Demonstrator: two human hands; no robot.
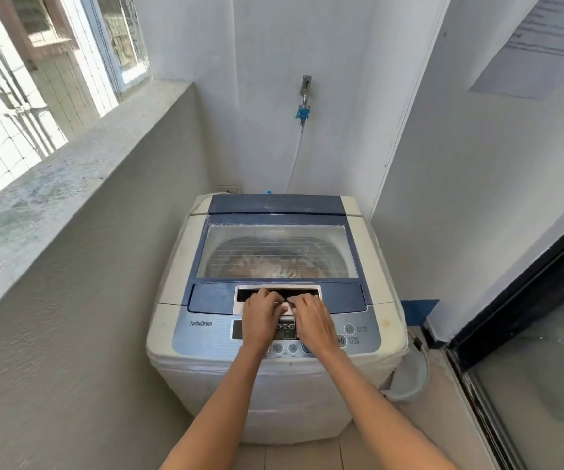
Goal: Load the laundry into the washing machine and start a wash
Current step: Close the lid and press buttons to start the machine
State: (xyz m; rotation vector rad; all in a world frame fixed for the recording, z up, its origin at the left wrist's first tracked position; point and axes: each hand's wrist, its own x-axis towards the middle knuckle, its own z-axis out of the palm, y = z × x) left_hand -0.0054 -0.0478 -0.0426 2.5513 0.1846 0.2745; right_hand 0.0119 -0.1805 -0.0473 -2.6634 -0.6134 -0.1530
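Two bare hands reach forward to the front edge of a top-loading washing machine (273,385) that stands in a narrow balcony corner. The left hand (260,315) and the right hand (311,317) sit side by side, almost touching, with their fingers curled over the recessed silver handle (307,290) at the front of the lid (277,256). The fingertips hook into the dark slot of that handle, and both palms lie over the control panel (206,334) below it, hiding most of its display.

The lid is down and flat. Through its clear window a ribbed metal drum and some pale, brownish laundry (267,264) show inside the tub, though the window is cloudy and the pieces cannot be told apart. The machine is white with a blue lid frame and a blue-grey panel marked TurboDrum. A round power button (349,329) and a start/pause button (341,340) lie just right of the right hand.

Behind the machine, a wall tap (305,91) with a blue connector (302,114) feeds a white hose (295,157) that runs down behind the washer. A rough concrete ledge (70,157) runs along the left under a netted window (2,96). On the right, a dark-framed sliding glass door (528,351) stands near a pale bucket (409,374) on the floor, beside the machine. A printed paper notice (538,42) hangs on the right wall.
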